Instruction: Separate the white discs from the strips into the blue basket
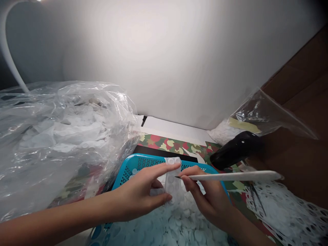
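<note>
My left hand (139, 193) grips a translucent white strip (173, 182) marked with round shapes, index finger across its upper part and thumb near its lower end. In my right hand (211, 198) is a slim white pen-like tool (238, 176), pinched near its dark pointed tip. That tip is close to the strip's right edge; whether it touches cannot be made out. Both hands are over a blue plastic basket (151, 158) with perforated walls. Many small white translucent discs (183, 223) fill it under my hands.
A large clear plastic bag (69, 123) of white pieces takes up the left side. On the right lie a black object (235, 150), white sheets with round holes (287, 212) and tweezers-like metal prongs (258, 201). A white lamp neck (10, 51) rises at the upper left.
</note>
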Action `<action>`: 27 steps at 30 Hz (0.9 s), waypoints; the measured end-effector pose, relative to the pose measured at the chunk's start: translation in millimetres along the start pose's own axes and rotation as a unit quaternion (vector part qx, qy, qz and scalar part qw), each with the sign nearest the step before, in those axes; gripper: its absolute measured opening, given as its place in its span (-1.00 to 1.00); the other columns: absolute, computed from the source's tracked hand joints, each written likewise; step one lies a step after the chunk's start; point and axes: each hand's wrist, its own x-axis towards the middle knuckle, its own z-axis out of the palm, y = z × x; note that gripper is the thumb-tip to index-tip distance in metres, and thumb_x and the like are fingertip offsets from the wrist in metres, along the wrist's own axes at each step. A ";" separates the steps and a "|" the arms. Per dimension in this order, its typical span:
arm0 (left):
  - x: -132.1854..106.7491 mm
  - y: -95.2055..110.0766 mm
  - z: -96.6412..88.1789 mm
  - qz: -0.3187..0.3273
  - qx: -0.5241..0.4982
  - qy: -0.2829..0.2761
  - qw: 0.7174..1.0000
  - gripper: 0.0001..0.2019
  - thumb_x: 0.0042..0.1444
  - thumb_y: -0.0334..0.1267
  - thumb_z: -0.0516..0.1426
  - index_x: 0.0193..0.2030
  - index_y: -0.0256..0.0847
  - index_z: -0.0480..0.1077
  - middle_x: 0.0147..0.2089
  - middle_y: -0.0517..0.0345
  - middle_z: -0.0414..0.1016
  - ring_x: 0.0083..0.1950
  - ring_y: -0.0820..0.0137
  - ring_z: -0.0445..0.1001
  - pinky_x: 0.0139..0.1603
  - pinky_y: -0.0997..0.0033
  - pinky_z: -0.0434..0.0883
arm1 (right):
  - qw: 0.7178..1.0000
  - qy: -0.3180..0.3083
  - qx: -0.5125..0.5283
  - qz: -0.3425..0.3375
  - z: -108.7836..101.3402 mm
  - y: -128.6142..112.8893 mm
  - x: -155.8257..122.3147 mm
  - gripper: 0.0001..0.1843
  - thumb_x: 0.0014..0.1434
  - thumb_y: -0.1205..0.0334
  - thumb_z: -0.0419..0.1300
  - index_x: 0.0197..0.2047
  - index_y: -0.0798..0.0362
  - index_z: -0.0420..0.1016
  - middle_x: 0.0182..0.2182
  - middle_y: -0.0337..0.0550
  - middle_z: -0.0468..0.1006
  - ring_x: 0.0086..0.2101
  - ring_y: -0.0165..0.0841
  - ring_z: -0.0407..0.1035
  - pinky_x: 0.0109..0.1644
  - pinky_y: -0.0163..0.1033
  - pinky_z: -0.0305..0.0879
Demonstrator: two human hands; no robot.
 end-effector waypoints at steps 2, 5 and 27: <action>0.4 1.2 -0.2 -0.003 -0.003 0.006 1.000 -0.36 0.11 -0.38 0.16 0.30 0.11 0.10 0.37 0.16 0.11 0.17 0.23 0.33 -0.06 0.31 0.50 | 1.000 0.011 0.007 0.008 0.1 -0.9 0.6 -0.85 0.33 0.37 -0.01 -0.18 -0.01 0.35 -0.45 -0.30 0.33 -0.48 -0.46 0.22 -0.46 -0.36 0.12; 0.6 3.9 -1.1 -0.006 -0.005 0.015 1.000 -0.34 0.10 -0.38 0.17 0.31 0.11 0.09 0.38 0.15 0.09 0.13 0.23 0.37 -0.11 0.33 0.51 | 1.000 0.017 0.005 0.022 0.1 -1.4 1.3 -0.86 0.32 0.36 0.01 -0.20 -0.01 0.37 -0.45 -0.29 0.35 -0.50 -0.46 0.21 -0.50 -0.35 0.10; -2.9 11.8 -1.2 0.089 0.233 0.090 0.964 -0.43 0.15 -0.34 0.08 0.29 0.08 0.08 0.19 0.24 0.37 0.12 0.27 0.36 0.12 0.18 0.29 | 0.987 0.132 0.068 0.065 -0.9 3.2 -0.8 -0.85 0.32 0.26 0.04 -0.24 0.00 0.42 -0.53 -0.32 0.30 -0.55 -0.48 0.20 -0.52 -0.34 0.12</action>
